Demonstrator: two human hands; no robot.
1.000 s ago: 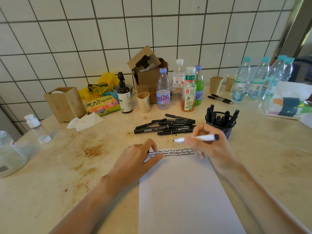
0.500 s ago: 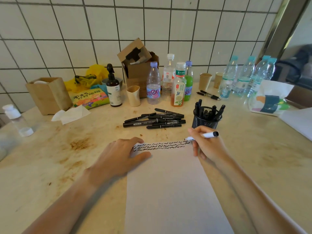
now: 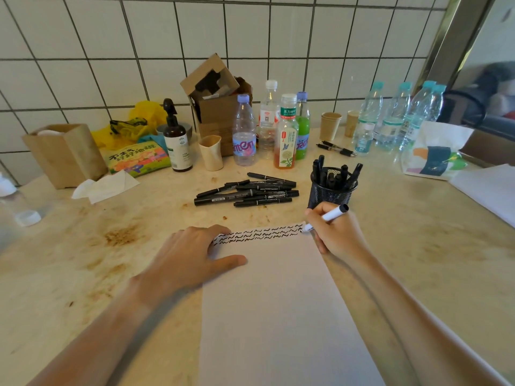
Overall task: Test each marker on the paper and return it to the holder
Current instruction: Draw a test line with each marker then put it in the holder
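A white sheet of paper (image 3: pixel 278 302) lies on the beige counter, with rows of black squiggles along its top edge. My left hand (image 3: pixel 192 260) presses flat on the paper's upper left corner. My right hand (image 3: pixel 334 232) grips a white marker (image 3: pixel 331 215) with a black end, its tip touching the paper's top right corner. Just behind that hand stands a black mesh holder (image 3: pixel 330 190) with several black markers upright in it. A pile of black markers (image 3: pixel 248 190) lies on the counter to the holder's left.
Bottles (image 3: pixel 284 132), paper cups (image 3: pixel 330 125), a cardboard box (image 3: pixel 220 107), a pump bottle (image 3: pixel 177 140) and a wooden tissue box (image 3: pixel 64 154) line the tiled wall. Water bottles (image 3: pixel 395 118) and a printed bag (image 3: pixel 434 151) stand at right. Two pens (image 3: pixel 337 149) lie behind the holder.
My right hand turned the marker from lying sideways above the paper to tip-down at the top right corner. The left hand stayed on the paper.
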